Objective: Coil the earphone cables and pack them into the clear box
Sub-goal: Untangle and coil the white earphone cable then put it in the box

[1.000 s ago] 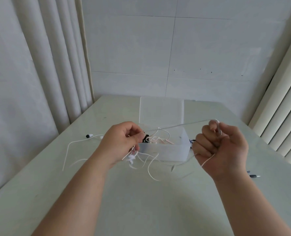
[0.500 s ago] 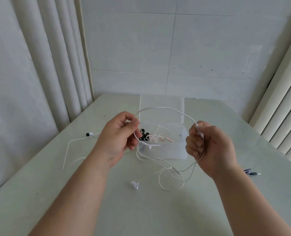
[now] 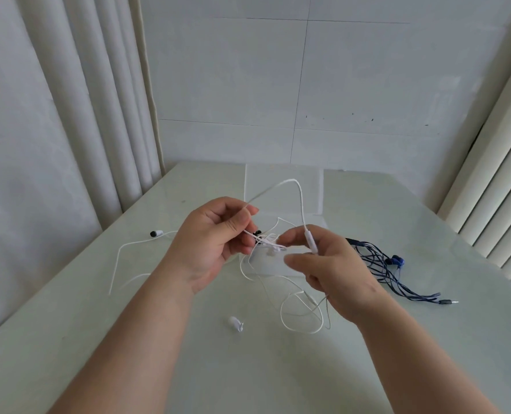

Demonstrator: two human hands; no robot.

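Observation:
My left hand (image 3: 215, 243) pinches a white earphone cable (image 3: 300, 201) between thumb and fingers. The cable arches up over the clear box (image 3: 284, 186) and runs down to my right hand (image 3: 335, 270), which holds it at the white inline remote (image 3: 311, 242). Loose loops of the same cable hang under my right hand onto the table. One white earbud (image 3: 235, 323) lies on the table below my hands. The clear box stands behind my hands, its lid up, with more cables inside; my hands hide most of it.
A bundle of dark blue earphones (image 3: 391, 273) lies on the table to the right. Another white cable with a black-tipped end (image 3: 155, 233) trails on the left. Curtains hang at the left, blinds at the right, a white wall behind the pale table (image 3: 278, 369).
My hands have come closer together in front of the box, and the cable's arch has narrowed and risen. My right hand has shifted left, uncovering the dark blue earphones.

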